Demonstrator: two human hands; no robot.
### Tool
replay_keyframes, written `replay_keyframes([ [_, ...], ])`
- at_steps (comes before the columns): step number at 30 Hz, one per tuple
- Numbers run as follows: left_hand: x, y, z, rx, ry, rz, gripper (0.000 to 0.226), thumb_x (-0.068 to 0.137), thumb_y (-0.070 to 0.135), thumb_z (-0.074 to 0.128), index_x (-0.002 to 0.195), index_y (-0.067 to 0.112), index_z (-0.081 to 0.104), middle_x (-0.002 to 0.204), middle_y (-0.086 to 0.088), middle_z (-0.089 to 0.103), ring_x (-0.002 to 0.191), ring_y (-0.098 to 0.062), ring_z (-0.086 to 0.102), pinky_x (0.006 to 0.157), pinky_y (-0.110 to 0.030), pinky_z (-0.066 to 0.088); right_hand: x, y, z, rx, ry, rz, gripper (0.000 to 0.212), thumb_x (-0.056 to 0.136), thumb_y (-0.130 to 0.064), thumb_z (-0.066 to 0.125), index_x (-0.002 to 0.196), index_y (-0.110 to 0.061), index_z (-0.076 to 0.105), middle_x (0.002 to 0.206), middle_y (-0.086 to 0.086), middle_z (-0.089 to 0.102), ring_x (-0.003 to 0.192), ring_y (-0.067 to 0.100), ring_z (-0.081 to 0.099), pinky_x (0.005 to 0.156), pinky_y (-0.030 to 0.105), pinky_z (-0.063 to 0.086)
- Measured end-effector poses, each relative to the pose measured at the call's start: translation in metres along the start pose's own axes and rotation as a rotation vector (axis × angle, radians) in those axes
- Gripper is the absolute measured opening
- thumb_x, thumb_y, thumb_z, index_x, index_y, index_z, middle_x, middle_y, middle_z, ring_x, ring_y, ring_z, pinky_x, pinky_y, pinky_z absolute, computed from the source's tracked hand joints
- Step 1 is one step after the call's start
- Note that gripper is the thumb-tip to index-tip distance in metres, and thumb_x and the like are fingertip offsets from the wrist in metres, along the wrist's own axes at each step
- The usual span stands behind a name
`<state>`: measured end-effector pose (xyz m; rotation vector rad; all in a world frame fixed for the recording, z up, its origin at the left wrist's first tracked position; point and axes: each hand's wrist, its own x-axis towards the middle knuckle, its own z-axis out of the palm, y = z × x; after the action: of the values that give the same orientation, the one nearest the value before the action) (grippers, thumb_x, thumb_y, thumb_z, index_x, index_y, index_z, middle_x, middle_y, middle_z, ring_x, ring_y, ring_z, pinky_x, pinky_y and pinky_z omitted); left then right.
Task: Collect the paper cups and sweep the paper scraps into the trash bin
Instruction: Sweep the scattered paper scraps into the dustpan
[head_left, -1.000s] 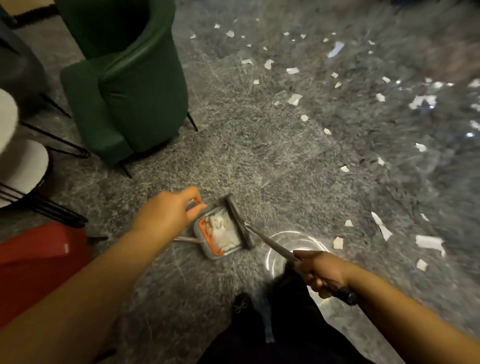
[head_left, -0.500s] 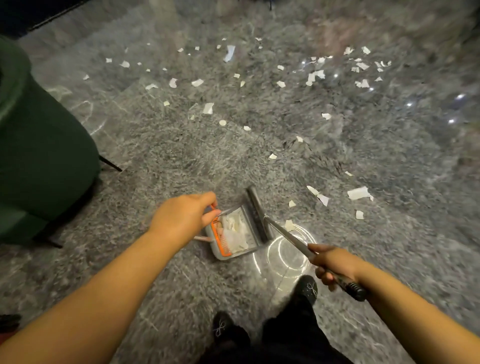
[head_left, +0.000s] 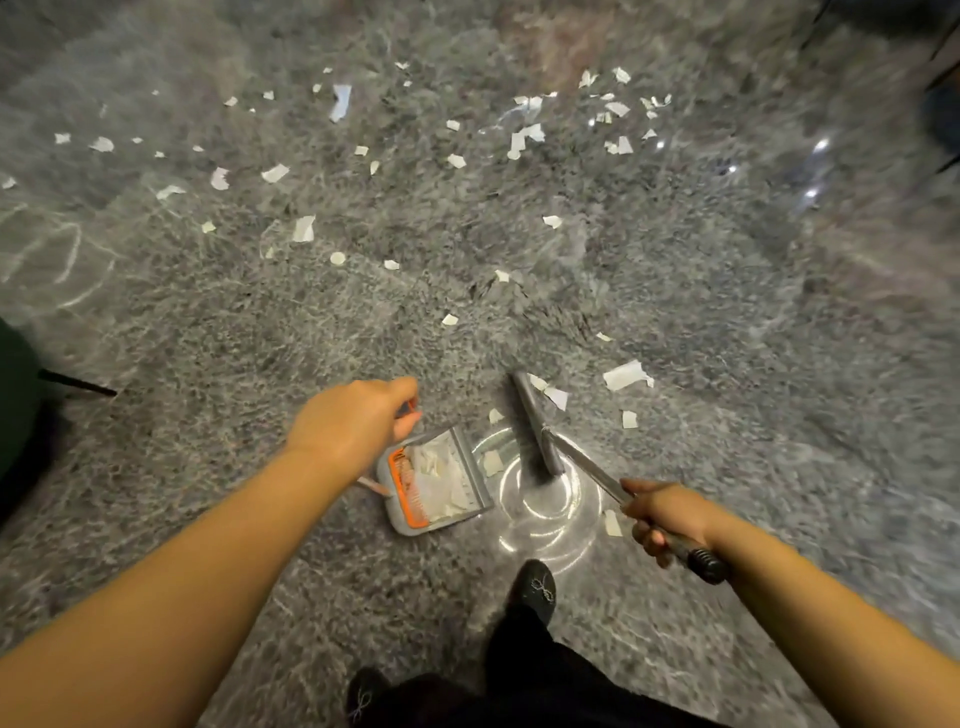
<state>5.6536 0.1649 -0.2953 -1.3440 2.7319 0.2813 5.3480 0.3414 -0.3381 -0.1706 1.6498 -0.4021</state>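
Note:
A grey dustpan (head_left: 480, 480) with an orange comb edge sits on the floor below me, holding a heap of white paper scraps (head_left: 439, 475). My left hand (head_left: 353, 423) grips the top of its upright handle. My right hand (head_left: 667, 514) holds the broom handle; the grey broom head (head_left: 537, 421) rests on the floor a little right of the pan. A few scraps (head_left: 626, 375) lie just beyond the broom head, and one scrap (head_left: 492, 461) lies between pan and broom. Several more scraps (head_left: 524, 136) are scattered across the far floor. No paper cups or trash bin show.
The floor (head_left: 727, 322) is glossy grey marble with bright light reflections. A dark green chair (head_left: 18, 405) and its thin black leg (head_left: 78, 383) edge in at the left. My black shoes (head_left: 535, 590) stand just behind the pan.
The view has swung right, so the green chair has slid out at the left. The broom head has moved away from the pan's mouth toward the scraps on the right.

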Motion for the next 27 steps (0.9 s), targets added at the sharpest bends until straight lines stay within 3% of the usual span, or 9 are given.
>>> replay_keyframes([
  [8,0.048,0.007,-0.003,0.018,0.017,0.0,0.019,0.093,0.042,0.057,0.098,0.024,0.054,0.079,-0.001,0.066,0.065,-0.026,0.06,0.049,-0.03,0.036,0.042,-0.032,-0.058,0.012,0.056,-0.013,0.055,0.098,-0.003,0.041,0.148,-0.02,0.027,0.049,0.004,0.038,0.029,0.01,0.033,0.035,0.015,0.03],
  [14,0.055,0.009,-0.002,0.007,0.024,-0.016,0.02,0.093,0.042,0.058,0.099,0.023,0.058,0.08,-0.001,0.069,0.067,-0.026,0.064,0.049,-0.03,0.04,0.069,-0.053,-0.073,-0.074,0.055,0.008,0.044,0.097,-0.003,0.039,0.141,-0.008,0.034,0.051,0.005,0.038,0.033,0.012,0.034,0.037,0.017,0.029],
  [18,0.055,0.005,-0.002,-0.013,0.057,-0.011,0.02,0.091,0.043,0.06,0.096,0.023,0.058,0.075,0.002,0.068,0.061,-0.024,0.062,0.047,-0.027,0.034,0.079,-0.057,-0.069,-0.143,0.034,0.045,0.045,0.097,-0.004,0.039,0.14,-0.017,0.037,0.047,0.005,0.039,0.033,0.013,0.034,0.035,0.017,0.032],
  [22,0.049,-0.007,0.001,-0.025,0.071,0.0,0.019,0.09,0.042,0.062,0.094,0.024,0.058,0.073,0.003,0.068,0.059,-0.022,0.061,0.046,-0.026,0.031,0.075,-0.051,-0.052,-0.176,-0.016,0.139,0.028,0.098,-0.007,0.037,0.117,-0.025,0.047,0.042,0.001,0.04,0.03,0.009,0.034,0.037,0.014,0.03],
  [27,0.037,-0.019,0.003,-0.013,0.064,-0.019,0.018,0.092,0.044,0.058,0.093,0.027,0.055,0.074,0.005,0.066,0.057,-0.02,0.058,0.043,-0.024,0.028,0.049,-0.026,-0.007,-0.186,-0.089,0.148,0.034,0.099,-0.005,0.034,0.114,-0.034,0.043,0.043,0.0,0.038,0.03,0.008,0.033,0.037,0.012,0.03],
])
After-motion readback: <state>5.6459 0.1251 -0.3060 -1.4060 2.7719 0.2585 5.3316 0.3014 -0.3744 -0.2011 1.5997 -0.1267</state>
